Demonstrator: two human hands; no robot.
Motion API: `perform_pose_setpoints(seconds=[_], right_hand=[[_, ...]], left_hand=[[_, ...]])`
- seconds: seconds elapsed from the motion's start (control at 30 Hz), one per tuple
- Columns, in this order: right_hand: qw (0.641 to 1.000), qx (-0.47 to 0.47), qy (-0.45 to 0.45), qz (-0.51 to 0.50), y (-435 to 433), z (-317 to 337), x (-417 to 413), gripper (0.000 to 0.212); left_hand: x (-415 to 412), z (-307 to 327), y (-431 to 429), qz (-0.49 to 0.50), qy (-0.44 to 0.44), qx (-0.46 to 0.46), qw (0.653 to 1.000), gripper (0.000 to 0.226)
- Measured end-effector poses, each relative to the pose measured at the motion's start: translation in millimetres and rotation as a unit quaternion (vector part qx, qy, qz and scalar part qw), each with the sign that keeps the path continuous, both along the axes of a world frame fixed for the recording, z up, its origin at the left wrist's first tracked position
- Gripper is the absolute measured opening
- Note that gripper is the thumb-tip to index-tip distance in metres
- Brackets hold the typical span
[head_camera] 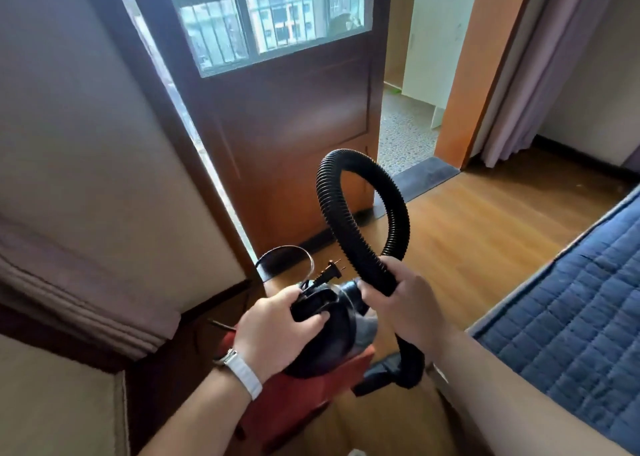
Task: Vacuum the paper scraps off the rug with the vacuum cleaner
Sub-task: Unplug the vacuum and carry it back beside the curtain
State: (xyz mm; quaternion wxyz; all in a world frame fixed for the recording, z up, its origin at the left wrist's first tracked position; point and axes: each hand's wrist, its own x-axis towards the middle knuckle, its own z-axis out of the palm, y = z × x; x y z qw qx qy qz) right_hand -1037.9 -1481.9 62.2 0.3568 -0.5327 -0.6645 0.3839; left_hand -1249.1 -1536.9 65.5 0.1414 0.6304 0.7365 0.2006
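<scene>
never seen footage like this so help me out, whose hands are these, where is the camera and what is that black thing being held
There is no machine here, just a person working with bare hands. The single picture comes from a wide-angle camera worn on that person's head, looking forward and down, so the arms come in from the bottom edge. The left hand grips the black body of a small vacuum cleaner, and the right hand grips its ribbed black hose, which curls up in a loop. The plug sticks out loose above the body, so it is not in a socket. Below lies a wooden floor, with blue quilted bedding at the right and a brown door ahead. No rug or paper scraps show in this view.
</scene>
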Motion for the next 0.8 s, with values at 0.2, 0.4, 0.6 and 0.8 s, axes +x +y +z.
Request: perform_pose_setpoints(seconds=[0.2, 0.4, 0.6, 0.8], right_hand=[[0.998, 0.02, -0.009, -0.061, 70.6, 4.8, 13.7, 0.011], [0.993, 0.017, 0.024, -0.117, 151.5, -7.8, 37.9, 0.021], [0.982, 0.026, -0.019, -0.187, 241.7, -16.3, 69.5, 0.023], [0.959, 0.032, -0.014, -0.282, 314.4, -12.0, 101.5, 0.014]], left_hand=[[20.2, 0.7, 98.8, -0.029, 0.009, 0.021, 0.999, 0.043], [45.7, -19.8, 202.9, -0.089, -0.023, -0.001, 0.996, 0.049], [77.1, -38.2, 328.9, -0.175, -0.022, -0.043, 0.983, 0.051], [117.7, -31.7, 444.3, -0.271, -0.002, -0.041, 0.962, 0.046]])
